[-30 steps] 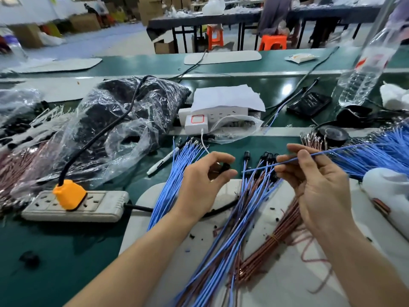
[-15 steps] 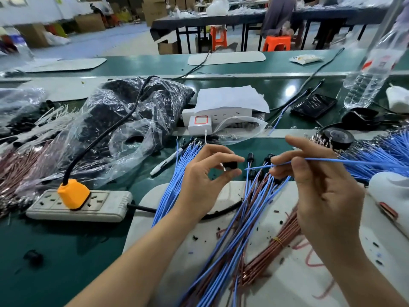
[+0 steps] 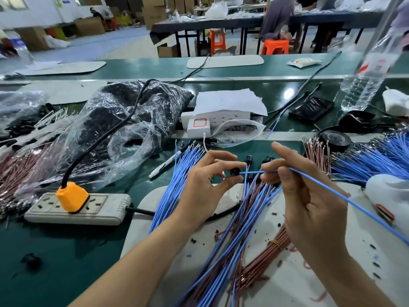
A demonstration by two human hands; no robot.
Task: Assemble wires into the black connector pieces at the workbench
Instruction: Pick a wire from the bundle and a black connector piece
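Note:
My left hand [image 3: 208, 185] pinches a small black connector piece [image 3: 235, 171] between thumb and fingertips. My right hand [image 3: 305, 196] pinches a single blue wire [image 3: 327, 187] near its tip, and the tip meets the connector. The rest of that wire trails off to the lower right. Under both hands a bundle of blue and brown wires with black connectors on their ends [image 3: 243, 218] lies on a white mat [image 3: 332, 273]. Loose blue wires [image 3: 177, 180] fan out to the left of my left hand.
A power strip [image 3: 106, 207] with an orange plug [image 3: 72, 197] lies at the left. A clear bag of black parts [image 3: 124, 129] sits behind it. More blue wires [image 3: 376, 156], brown wires [image 3: 316, 154], a tape roll [image 3: 335, 140], a phone [image 3: 311, 108] and a water bottle [image 3: 367, 78] are at the right.
My hands have come together: the blue wire's tip, apart from the connector before, now meets it. The wire's tail has swung down to the lower right.

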